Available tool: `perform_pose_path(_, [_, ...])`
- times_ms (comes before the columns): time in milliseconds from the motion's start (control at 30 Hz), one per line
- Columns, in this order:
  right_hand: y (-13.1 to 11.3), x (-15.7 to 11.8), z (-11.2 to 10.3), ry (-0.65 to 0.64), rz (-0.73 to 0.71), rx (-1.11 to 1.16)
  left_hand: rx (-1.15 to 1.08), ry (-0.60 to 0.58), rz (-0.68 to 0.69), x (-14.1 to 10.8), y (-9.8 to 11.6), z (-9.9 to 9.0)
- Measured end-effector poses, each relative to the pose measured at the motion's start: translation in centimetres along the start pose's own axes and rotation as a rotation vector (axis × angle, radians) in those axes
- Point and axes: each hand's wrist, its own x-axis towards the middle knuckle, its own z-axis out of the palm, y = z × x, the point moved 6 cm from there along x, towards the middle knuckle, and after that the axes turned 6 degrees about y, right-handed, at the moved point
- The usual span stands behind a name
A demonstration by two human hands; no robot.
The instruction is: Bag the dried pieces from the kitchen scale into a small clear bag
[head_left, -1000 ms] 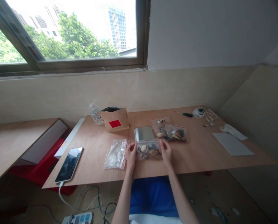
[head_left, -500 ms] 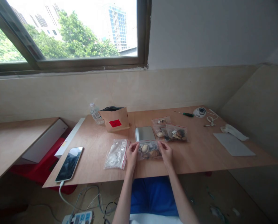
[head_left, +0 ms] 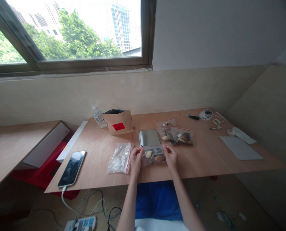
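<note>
Fingers of both hands (head_left: 136, 157) (head_left: 170, 156) pinch opposite top corners of the filled bag (head_left: 154, 156), its long axis running left to right.

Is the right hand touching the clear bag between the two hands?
Touching. The head view shows the right hand pinching the clear bag at its top corner.

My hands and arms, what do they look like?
Your left hand and right hand are gloveless. Your slim left forearm and right forearm show no sleeves, watch, bracelet or markings. Thin rings would be too small to tell.
</note>
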Motion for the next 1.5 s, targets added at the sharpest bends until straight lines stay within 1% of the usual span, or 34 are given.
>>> perform_pose_path(67, [-0.3,0.0,-0.1,-0.024,-0.02,-0.029,0.01,0.006,0.016,0.0,0.3,0.0])
perform_pose_path(100, [-0.9,0.0,-0.3,-0.022,-0.065,-0.065,0.015,0.001,0.024,0.0,0.4,0.0])
perform_pose_path(133, [-1.8,0.1,-0.6,-0.007,-0.138,-0.114,0.02,-0.007,0.033,0.0,0.5,0.0])
perform_pose_path(200, [-4.5,0.0,-1.1,0.034,-0.342,-0.234,0.04,-0.029,0.06,0.0,1.0,0.1])
perform_pose_path(233, [-6.1,-0.1,-1.0,0.035,-0.45,-0.294,0.051,-0.042,0.078,0.0,1.3,0.2])
perform_pose_path(267, [-7.7,-0.4,-0.7,-0.005,-0.541,-0.351,0.061,-0.055,0.1,-0.1,1.7,0.4])
perform_pose_path(300, [-9.1,-0.7,0.0,-0.092,-0.613,-0.405,0.068,-0.067,0.124,-0.1,2.1,0.5])
perform_pose_path(367, [-11.3,-1.6,1.8,-0.331,-0.705,-0.496,0.078,-0.08,0.174,-0.3,3.0,0.8])
perform_pose_path(433, [-12.7,-2.4,3.3,-0.517,-0.745,-0.548,0.087,-0.09,0.215,-0.5,3.9,1.0])
perform_pose_path(500, [-13.5,-2.6,4.4,-0.633,-0.747,-0.572,0.094,-0.103,0.241,-0.7,4.6,1.2])
perform_pose_path(600, [-13.7,-2.3,5.3,-0.748,-0.727,-0.599,0.105,-0.123,0.257,-0.8,5.1,1.3])
perform_pose_path(700, [-13.6,-1.9,5.8,-0.801,-0.733,-0.653,0.128,-0.141,0.262,-0.9,5.3,1.3])
perform_pose_path(900, [-13.7,-2.3,6.2,-0.756,-0.809,-0.728,0.139,-0.168,0.274,-0.8,5.8,1.0])
perform_pose_path(1000, [-13.5,-2.5,6.1,-0.765,-0.83,-0.666,0.14,-0.128,0.266,-0.6,5.8,0.4])
perform_pose_path(1100, [-13.1,-2.3,5.6,-0.755,-0.81,-0.62,0.155,-0.094,0.274,-0.5,5.7,-0.1])
perform_pose_path(1167, [-12.7,-2.0,5.2,-0.725,-0.794,-0.643,0.163,-0.114,0.278,-0.6,5.7,0.0])
perform_pose_path(1333, [-12.3,-2.0,5.0,-0.678,-0.821,-0.705,0.136,-0.195,0.224,-0.9,5.5,0.7])
perform_pose_path(1433, [-12.3,-2.2,5.2,-0.71,-0.847,-0.647,0.143,-0.2,0.243,-0.9,5.6,0.8])
perform_pose_path(1500, [-12.2,-2.1,5.1,-0.741,-0.852,-0.597,0.149,-0.182,0.248,-0.8,5.6,0.6])
